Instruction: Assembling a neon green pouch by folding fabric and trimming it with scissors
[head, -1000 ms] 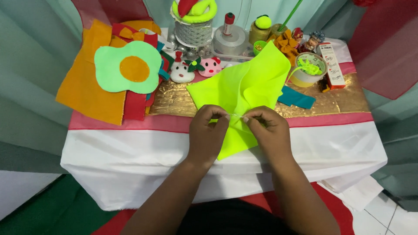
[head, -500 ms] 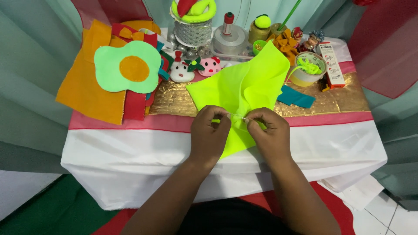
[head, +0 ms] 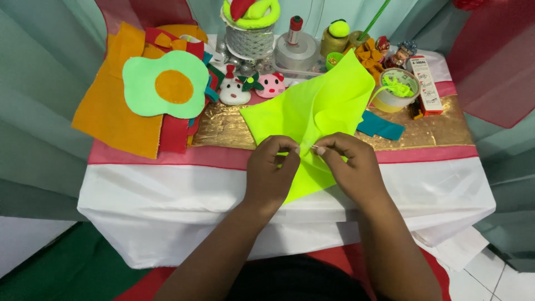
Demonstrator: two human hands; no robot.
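Neon-yellow felt sheet (head: pixel 312 111) (soft, creased) pinched by left hand (head: pixel 271 173) and right hand (head: pixel 351 167).

A slim rectangular carton (head: pixel 426 84) lies flat on the table (head: pixel 446 128) at about two o'clock from the centre of the view, near the far right corner. It is mostly white with red bands and red printing along its long face, and its long axis runs roughly from twelve to six o'clock, tilted slightly. Just at its nine o'clock side stands a round tub (head: pixel 396 91) with a yellow label band.
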